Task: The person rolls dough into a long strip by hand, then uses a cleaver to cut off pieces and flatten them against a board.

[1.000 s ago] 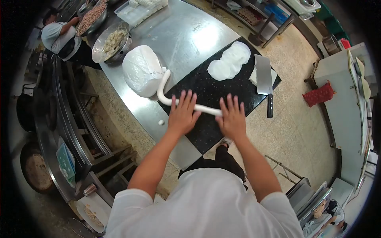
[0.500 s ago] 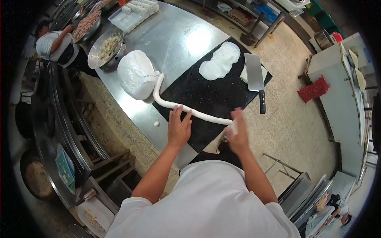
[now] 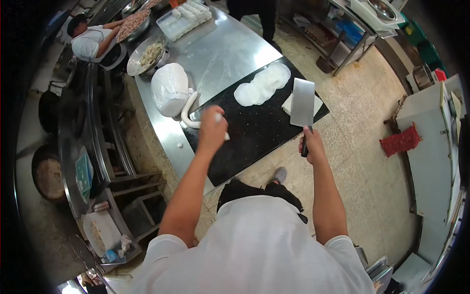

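Right hand (image 3: 313,146) has gone from the dough rope (image 3: 187,113) to the cleaver (image 3: 302,104); left hand (image 3: 212,131) is now a raised-looking fist at the rope, whose stretch across the black board (image 3: 254,142) is much shorter. Black-clad legs (image 3: 267,17) have come into view past the far side of the desk (image 3: 227,39).

Right fingers closed round the cleaver's dark handle. Blade points away from the person, over a flat white slab (image 3: 317,105) at the board's right end; contact unclear. Left fingers curled in, white dough showing at them; exact grip blurred, can't tell how tight. Rope bends from beside the wrapped white bundle (image 3: 169,89) onto the board's left part, tip just right of the left hand.

Overlapping white rounds (image 3: 262,85) lie on the board, left of the blade. Small white lump (image 3: 179,145) on bare metal, left of the board. Bowl of pale food (image 3: 150,55) beyond the bundle.
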{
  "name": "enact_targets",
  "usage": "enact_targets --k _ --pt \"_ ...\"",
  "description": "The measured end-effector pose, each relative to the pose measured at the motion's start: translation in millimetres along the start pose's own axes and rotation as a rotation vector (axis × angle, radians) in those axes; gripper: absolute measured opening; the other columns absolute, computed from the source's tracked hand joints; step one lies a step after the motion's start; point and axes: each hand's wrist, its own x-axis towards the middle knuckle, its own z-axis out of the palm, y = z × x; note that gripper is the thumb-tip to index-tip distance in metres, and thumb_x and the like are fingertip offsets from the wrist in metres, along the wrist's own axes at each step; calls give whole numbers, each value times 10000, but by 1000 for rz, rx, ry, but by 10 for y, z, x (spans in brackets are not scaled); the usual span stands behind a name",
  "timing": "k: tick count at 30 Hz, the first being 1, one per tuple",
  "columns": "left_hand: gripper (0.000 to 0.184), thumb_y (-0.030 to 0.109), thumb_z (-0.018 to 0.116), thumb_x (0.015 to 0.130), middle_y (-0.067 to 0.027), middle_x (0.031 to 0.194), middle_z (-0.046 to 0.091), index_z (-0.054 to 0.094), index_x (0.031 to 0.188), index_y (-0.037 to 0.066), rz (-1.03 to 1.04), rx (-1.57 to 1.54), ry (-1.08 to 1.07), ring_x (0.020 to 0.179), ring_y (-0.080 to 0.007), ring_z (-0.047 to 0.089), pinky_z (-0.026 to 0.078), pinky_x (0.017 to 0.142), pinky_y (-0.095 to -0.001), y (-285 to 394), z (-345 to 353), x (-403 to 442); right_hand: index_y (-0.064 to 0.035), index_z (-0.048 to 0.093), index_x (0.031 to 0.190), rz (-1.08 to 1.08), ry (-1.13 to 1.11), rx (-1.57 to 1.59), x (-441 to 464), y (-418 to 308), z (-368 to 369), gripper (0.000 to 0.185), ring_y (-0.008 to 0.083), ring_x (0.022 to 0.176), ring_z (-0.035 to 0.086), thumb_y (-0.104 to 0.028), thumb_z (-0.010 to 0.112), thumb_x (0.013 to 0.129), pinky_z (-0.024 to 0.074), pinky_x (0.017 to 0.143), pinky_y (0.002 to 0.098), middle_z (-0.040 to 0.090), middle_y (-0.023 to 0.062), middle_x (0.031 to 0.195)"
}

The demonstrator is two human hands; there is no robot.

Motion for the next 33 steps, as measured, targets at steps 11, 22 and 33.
enact_targets --k 11,22,33 --pt "666 108 703 888 -163 1217 586 471 1508 179 253 370 -348 1113 -397 592 490 959 -485 -871 -337 -164 -58 583 1022 -569 -58 177 -473 54 -166 270 132 603 568 -325 618 1039 476 571 274 587 36 727" --pt "277 133 798 837 -151 983 657 659 1055 34 134 26 -48 931 -363 636 503 819 -454 -1285 -484 -613 -78 549 987 -45 132 -8 -1250 625 884 190 156 536 568 -259 608 991 466 486 309 566 40 725" --pt "233 53 758 801 -148 958 664 680 1016 7 274 0 -108 781 -349 666 548 709 -407 -1721 -963 -405 -21 500 1031 -508 -267 -1539 -1882 541 2624 140 441 810 693 -154 460 1016 566 693 516 646 240 944"
